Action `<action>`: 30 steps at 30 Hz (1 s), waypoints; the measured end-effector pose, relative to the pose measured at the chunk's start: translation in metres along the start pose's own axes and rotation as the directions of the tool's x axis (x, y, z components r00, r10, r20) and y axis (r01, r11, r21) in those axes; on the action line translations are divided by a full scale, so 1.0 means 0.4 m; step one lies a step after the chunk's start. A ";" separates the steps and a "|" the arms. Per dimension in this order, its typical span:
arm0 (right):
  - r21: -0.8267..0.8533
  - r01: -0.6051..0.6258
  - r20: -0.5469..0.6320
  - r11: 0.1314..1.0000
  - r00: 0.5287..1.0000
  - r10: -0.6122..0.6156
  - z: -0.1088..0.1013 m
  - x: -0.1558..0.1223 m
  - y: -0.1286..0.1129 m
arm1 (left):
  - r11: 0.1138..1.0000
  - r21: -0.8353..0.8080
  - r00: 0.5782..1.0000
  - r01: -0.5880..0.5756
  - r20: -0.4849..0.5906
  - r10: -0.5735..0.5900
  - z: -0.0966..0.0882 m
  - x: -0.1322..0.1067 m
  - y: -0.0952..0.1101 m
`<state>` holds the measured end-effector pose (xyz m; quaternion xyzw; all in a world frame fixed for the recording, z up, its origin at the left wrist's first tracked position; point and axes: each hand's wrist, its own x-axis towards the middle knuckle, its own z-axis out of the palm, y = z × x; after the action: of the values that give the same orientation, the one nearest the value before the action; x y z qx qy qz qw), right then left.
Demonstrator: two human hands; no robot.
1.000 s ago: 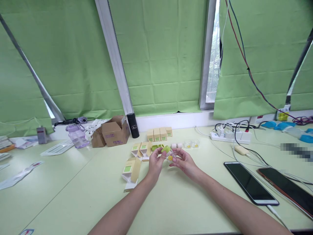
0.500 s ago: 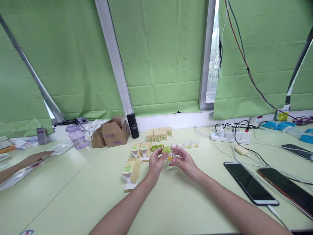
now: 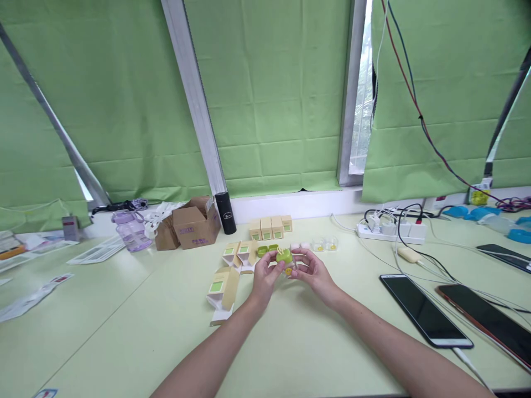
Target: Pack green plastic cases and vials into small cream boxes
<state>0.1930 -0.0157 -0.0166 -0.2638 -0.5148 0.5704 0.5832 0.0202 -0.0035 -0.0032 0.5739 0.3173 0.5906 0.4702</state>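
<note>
Both hands meet over the table around one small item. My left hand (image 3: 264, 281) is closed on a green lid (image 3: 284, 255) with a pale loop on top. My right hand (image 3: 318, 275) pinches a small clear cup (image 3: 289, 271) with a yellow smiley face, just under the lid. Whether lid and cup are joined I cannot tell. Behind the hands lie more green lids (image 3: 267, 250), white round pieces (image 3: 300, 246) and clear smiley cups (image 3: 324, 244). Opened small cartons (image 3: 223, 288) lie left of my left hand.
Several closed small cartons (image 3: 271, 228) stand at the back. Left of them are a black flask (image 3: 225, 213), a cardboard box (image 3: 197, 224) and a purple bottle (image 3: 131, 232). To the right lie a power strip (image 3: 392, 232), cables and phones (image 3: 425, 309).
The green lid has turned more upright and sits over the cup; my hands have barely moved. At far left, another person's arm has gone from view, leaving a plastic packet on the table.
</note>
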 end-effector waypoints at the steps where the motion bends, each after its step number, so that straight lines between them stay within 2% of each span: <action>1: 0.001 0.002 -0.002 1.000 1.000 -0.002 0.000 0.000 0.001 | 1.000 0.006 1.000 -0.001 0.004 0.001 0.000 0.000 -0.001; 15: -0.009 0.014 0.004 1.000 1.000 -0.014 -0.002 -0.002 -0.001 | 0.999 0.035 1.000 0.012 0.028 -0.013 0.007 -0.006 0.010; 30: -0.016 0.017 0.024 1.000 1.000 -0.017 -0.003 -0.004 -0.003 | 0.997 0.066 0.999 0.039 0.014 -0.040 0.004 -0.003 -0.002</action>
<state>0.1948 -0.0171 -0.0163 -0.2572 -0.5285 0.5643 0.5797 0.0220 -0.0045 -0.0042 0.5871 0.3442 0.5662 0.4651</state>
